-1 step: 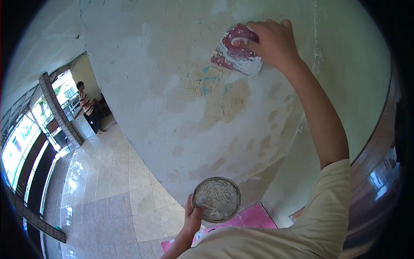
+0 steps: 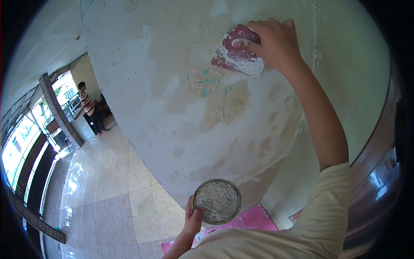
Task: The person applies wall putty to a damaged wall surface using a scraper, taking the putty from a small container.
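High on the patchy wall (image 2: pixel 172 56), my right hand (image 2: pixel 278 45) grips a dark red putty spreader (image 2: pixel 241 47) smeared with white filler. Its blade lies against the wall, or very close to it. Just below and left of the blade are turquoise marks (image 2: pixel 207 82) and damp-looking beige patches (image 2: pixel 228 103). Low in front of me, my left hand (image 2: pixel 193 218) holds a round shallow tin (image 2: pixel 217 202) by its left rim, the thumb over the edge. Grey-white putty with ridged streaks covers the inside of the tin.
Under the tin lies a pink board or mat (image 2: pixel 256 218). Glossy tiled floor (image 2: pixel 125 203) stretches left past the wall's edge. A person in a striped shirt (image 2: pixel 87 103) stands far left near a pillar (image 2: pixel 60 110). Shiny brown wood (image 2: pixel 375 172) borders the right side.
Hardly anything differs. The tin in my left hand sits very slightly lower, and the far person appears shifted slightly right. My right hand and the spreader stay in nearly the same place.
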### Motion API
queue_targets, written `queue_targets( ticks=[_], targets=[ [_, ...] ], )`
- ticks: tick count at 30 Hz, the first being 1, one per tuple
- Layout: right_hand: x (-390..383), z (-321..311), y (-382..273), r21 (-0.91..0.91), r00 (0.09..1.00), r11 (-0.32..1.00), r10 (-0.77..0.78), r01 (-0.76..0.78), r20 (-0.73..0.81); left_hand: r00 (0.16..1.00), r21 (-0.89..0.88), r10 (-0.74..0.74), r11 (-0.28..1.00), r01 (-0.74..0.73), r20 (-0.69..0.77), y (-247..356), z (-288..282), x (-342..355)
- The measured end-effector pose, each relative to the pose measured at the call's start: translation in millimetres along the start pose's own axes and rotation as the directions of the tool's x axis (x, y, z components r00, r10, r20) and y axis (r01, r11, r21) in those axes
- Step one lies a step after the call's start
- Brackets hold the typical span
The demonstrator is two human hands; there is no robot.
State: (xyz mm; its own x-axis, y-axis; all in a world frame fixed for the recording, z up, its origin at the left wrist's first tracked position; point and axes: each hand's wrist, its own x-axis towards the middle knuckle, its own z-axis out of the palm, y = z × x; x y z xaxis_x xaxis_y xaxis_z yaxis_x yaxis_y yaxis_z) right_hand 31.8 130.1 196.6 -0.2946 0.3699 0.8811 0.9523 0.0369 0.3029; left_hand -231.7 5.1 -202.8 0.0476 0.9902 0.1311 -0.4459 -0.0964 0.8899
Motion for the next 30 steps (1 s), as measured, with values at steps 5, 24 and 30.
queue_targets(
  ticks=[5,24,30],
  targets=[
    [2.2,5.9,-0.6,-0.012,0.999,1.0,-0.017,0.017,-0.037,1.0,0.013,-0.009,1.0,0.009,0.008,-7.0,-4.8,0.2],
    [3.6,6.3,-2.7,-0.114,0.997,0.993,-0.035,0.027,-0.069,1.0,0.0,-0.028,1.0,0.028,0.003,-8.1,-4.5,2.4],
    [-3.0,-1.6,-1.8,-0.06,0.987,0.997,-0.058,0.05,-0.152,0.999,-0.013,-0.049,0.999,0.049,-0.015,-8.5,-1.2,0.5]
  ],
)
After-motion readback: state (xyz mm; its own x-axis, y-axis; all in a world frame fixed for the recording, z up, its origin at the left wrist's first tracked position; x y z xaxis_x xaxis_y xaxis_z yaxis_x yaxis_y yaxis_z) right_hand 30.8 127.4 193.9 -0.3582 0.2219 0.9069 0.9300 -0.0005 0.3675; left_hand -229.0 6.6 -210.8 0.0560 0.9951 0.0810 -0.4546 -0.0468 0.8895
